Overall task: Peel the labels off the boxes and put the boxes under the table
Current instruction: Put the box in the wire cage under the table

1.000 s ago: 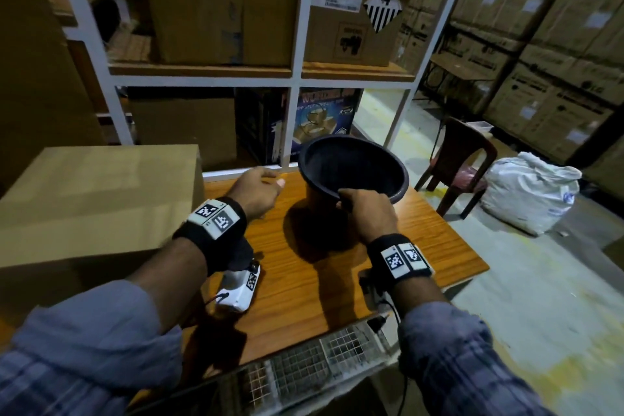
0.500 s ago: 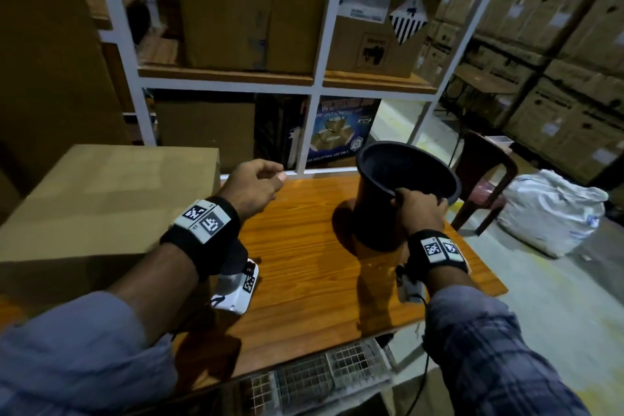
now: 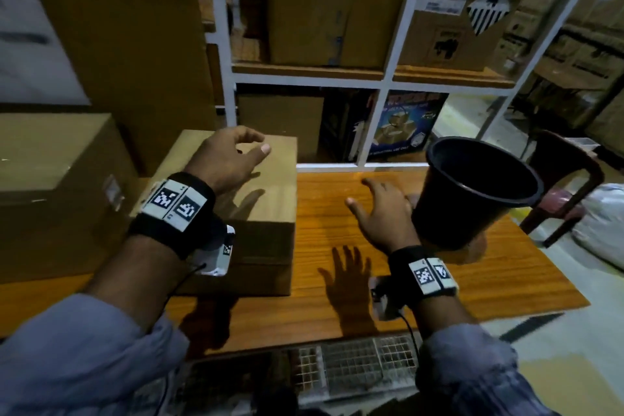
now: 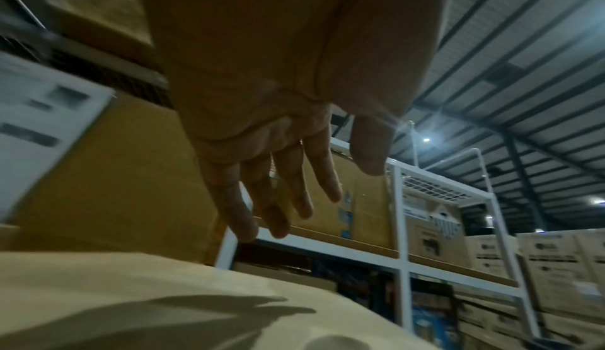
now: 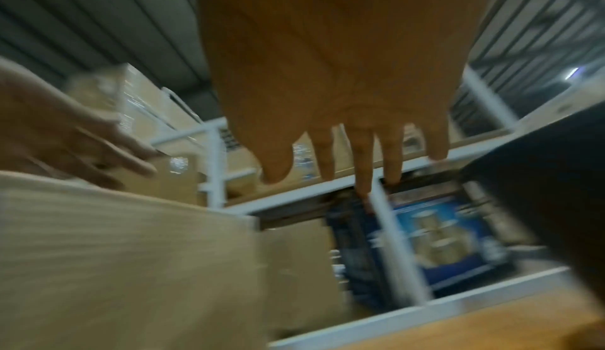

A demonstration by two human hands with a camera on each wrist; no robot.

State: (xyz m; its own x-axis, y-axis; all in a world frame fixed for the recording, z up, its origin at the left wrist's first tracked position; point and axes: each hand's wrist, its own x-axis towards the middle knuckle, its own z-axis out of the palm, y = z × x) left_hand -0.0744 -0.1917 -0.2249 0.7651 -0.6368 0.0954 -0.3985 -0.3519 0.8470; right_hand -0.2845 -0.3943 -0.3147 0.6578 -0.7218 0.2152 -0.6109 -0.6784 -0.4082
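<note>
A plain brown cardboard box (image 3: 266, 203) stands on the left part of the wooden table (image 3: 422, 287); no label shows on its top. My left hand (image 3: 236, 159) hovers just above the box's top with loosely curled fingers and holds nothing; the left wrist view shows the left hand (image 4: 288, 195) over the box (image 4: 163, 304). My right hand (image 3: 378, 209) is spread flat above the table between the box and a black bucket (image 3: 472, 203), empty. In the blurred right wrist view the right hand (image 5: 353, 161) has straight fingers, with the box (image 5: 114, 252) at the left.
A bigger carton (image 3: 50, 186) with a small pale patch (image 3: 113, 194) on its side stands left of the box. A white shelf rack (image 3: 385, 78) holding cartons stands behind the table. A chair (image 3: 567, 186) and a white sack (image 3: 604, 230) are on the floor at the right.
My right hand has let go of the black bucket, which now stands at the table's right, and moved left. My left hand has moved over the box. The view has swung left.
</note>
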